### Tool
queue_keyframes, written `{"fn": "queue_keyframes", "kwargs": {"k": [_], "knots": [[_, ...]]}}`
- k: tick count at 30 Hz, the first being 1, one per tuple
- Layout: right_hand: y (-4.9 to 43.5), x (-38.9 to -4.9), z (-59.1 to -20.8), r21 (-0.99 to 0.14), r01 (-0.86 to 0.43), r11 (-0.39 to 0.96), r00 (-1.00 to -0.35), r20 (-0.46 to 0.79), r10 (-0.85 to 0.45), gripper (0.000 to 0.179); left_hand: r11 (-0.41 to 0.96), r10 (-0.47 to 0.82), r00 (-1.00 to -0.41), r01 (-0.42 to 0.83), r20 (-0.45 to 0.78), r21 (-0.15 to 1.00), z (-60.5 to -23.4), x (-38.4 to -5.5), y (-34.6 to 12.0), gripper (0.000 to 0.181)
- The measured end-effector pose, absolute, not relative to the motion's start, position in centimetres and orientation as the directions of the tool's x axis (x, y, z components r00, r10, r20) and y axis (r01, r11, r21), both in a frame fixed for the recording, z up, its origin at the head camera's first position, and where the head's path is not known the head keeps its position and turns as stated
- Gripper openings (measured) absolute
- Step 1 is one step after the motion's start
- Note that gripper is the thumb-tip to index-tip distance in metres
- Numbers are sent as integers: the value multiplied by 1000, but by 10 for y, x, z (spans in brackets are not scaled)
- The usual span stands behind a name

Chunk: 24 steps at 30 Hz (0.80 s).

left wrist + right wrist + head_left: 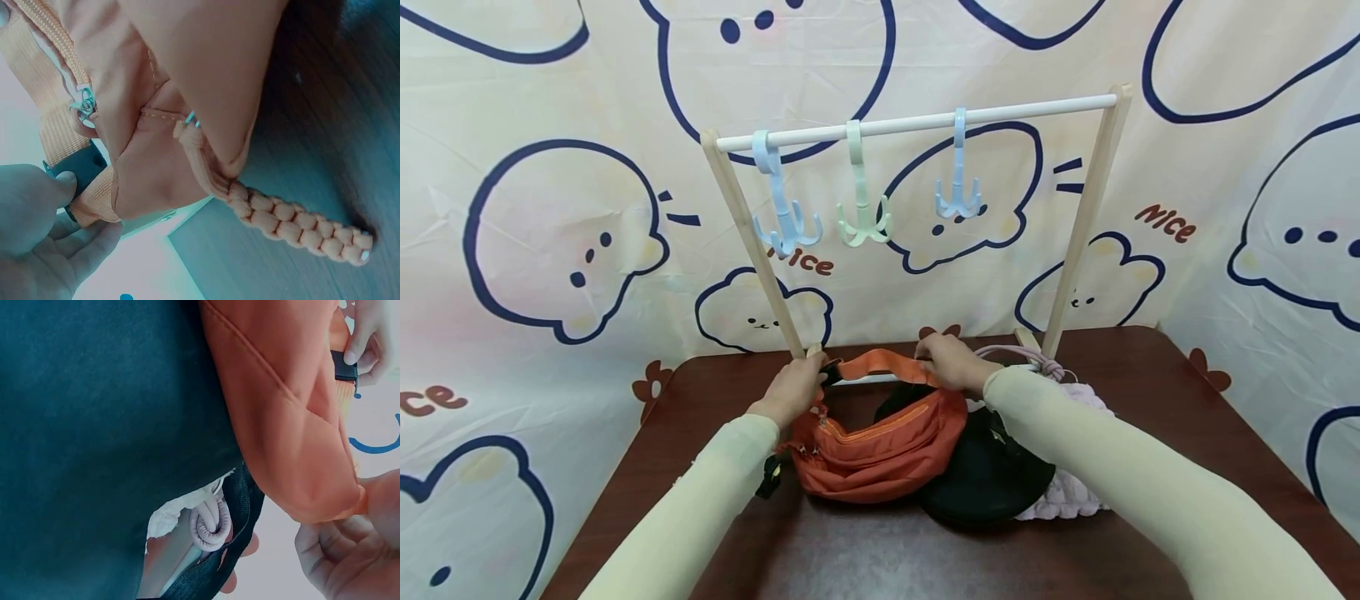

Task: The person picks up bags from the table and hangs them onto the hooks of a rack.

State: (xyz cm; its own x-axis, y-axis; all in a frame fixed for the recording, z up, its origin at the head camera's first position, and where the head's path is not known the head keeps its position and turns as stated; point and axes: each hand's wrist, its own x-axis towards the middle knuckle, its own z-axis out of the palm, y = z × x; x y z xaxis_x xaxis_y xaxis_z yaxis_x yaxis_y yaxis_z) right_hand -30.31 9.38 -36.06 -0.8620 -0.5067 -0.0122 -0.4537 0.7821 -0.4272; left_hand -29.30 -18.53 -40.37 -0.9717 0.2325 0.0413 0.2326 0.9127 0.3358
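Beneath both hands, a dark reddish-brown table (880, 554) stretches back to a pale cloth wall (550, 242) printed with blue-outlined bears and the word "Nice". Above the fingers, three hooks (863, 217), two blue and one green, hang from a rack's white rail (910, 124). Just below the fingers is an orange waist bag (880, 454), its strap (880, 362) spanning between them. The left hand (793, 390) pinches a black buckle (78, 169); the right hand (953, 361) pinches the strap's other end. Under the right forearm lie a black bag (992, 475) and ruffled lilac fabric (1067, 500). Only the left-wrist view clearly shows a braided orange cord (300, 228), apart from the left fingers; the right-wrist view reveals a black strap (240, 519) near the right fingers.
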Motion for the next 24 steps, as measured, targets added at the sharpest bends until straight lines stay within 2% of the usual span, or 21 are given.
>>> {"fn": "queue_keyframes", "kwargs": {"k": [5, 12, 19, 24], "knots": [[98, -303, -356, -422, -473, 773, -849, -18, -529, 17, 901, 251, -968, 235, 5, 364, -396, -289, -187, 27], [104, -304, -355, -423, -495, 759, -830, -28, -557, 18, 893, 288, -957, 261, -20, 366, -390, -285, -195, 28], [107, -303, -355, -435, -492, 754, -822, -53, -568, 21, 896, 301, -952, 266, -46, 356, -384, -280, -200, 40], [108, -302, -355, -426, -508, 749, -812, -53, -581, 21, 893, 309, -949, 269, -57, 362, -384, -278, -202, 39]]}}
